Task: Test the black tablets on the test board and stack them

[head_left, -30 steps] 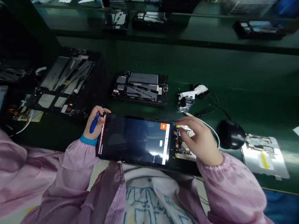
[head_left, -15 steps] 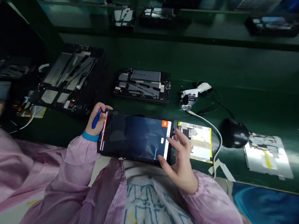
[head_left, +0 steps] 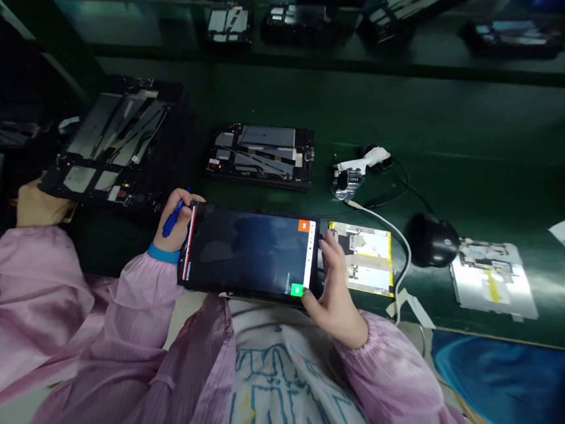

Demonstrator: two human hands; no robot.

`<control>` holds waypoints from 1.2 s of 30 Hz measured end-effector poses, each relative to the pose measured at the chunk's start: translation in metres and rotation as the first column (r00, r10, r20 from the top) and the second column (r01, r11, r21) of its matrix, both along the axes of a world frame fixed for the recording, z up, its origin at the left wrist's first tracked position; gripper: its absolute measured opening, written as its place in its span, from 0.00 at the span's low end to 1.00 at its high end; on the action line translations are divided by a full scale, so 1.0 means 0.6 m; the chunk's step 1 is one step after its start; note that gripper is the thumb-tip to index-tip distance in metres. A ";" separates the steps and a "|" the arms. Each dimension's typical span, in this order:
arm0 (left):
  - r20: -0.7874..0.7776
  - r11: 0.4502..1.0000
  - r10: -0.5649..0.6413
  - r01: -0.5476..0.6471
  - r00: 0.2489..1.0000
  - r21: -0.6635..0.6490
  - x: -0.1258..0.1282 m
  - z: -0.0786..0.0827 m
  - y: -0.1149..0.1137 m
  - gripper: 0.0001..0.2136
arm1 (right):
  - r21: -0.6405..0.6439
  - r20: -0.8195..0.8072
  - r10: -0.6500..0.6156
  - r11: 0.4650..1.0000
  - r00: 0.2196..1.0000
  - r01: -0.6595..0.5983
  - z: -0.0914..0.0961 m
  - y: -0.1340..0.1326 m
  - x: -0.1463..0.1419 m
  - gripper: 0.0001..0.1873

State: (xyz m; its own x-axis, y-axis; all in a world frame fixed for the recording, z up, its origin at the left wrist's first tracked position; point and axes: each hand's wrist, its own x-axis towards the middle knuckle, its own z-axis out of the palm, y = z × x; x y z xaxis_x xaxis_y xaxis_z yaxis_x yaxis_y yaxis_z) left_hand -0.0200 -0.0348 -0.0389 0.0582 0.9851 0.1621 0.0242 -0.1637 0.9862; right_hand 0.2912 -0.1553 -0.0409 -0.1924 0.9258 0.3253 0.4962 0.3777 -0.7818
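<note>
A tablet [head_left: 246,253] with a mostly dark screen is held over the front edge of the green bench, tilted toward me. On its screen a red patch and a green patch show near the right end, beside a white strip. My left hand [head_left: 174,223] is closed on the tablet's left end, with a blue pen [head_left: 176,215] also held between the fingers. At the other end my right hand [head_left: 338,299] grips the right edge. Its thumb lies by the green patch at the lower corner, and its fingers are at the side edge.
Beyond the tablet lie an opened tablet body [head_left: 262,154] and a stack of them [head_left: 118,144]. A co-worker's hand [head_left: 42,203] reaches beside the stack. To the right are a cable [head_left: 405,254], a silvery panel [head_left: 370,257], a black round device [head_left: 432,240] and a metal plate [head_left: 493,279].
My right hand has moved from over the screen to the tablet's right edge. A green patch has appeared on screen. The co-worker's hand came in toward the stack, and a blurred tablet body appeared at upper right.
</note>
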 end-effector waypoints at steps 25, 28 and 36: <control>-0.008 0.999 0.029 -0.029 1.000 -0.017 -0.007 -0.006 0.019 0.30 | 0.058 0.428 -0.316 0.944 0.847 0.323 -0.042 0.061 0.141 0.30; 0.007 0.999 0.032 -0.032 0.999 -0.014 -0.004 -0.002 0.020 0.30 | 0.046 0.484 -0.317 0.940 0.816 0.338 -0.033 0.062 0.138 0.27; 0.016 0.998 0.044 -0.043 0.999 -0.041 -0.002 0.002 0.018 0.31 | -0.015 0.525 -0.046 0.998 0.850 0.064 0.004 0.084 0.155 0.17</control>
State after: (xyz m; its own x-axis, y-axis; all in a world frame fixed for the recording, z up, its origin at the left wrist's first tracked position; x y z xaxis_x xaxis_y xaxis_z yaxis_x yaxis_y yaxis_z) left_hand -0.0213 -0.0240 -0.0379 0.0126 0.9924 0.1221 0.0140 -0.1223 0.9924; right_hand 0.3841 -0.1049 -0.0388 -0.2747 0.9478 0.1619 0.8545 0.3178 -0.4108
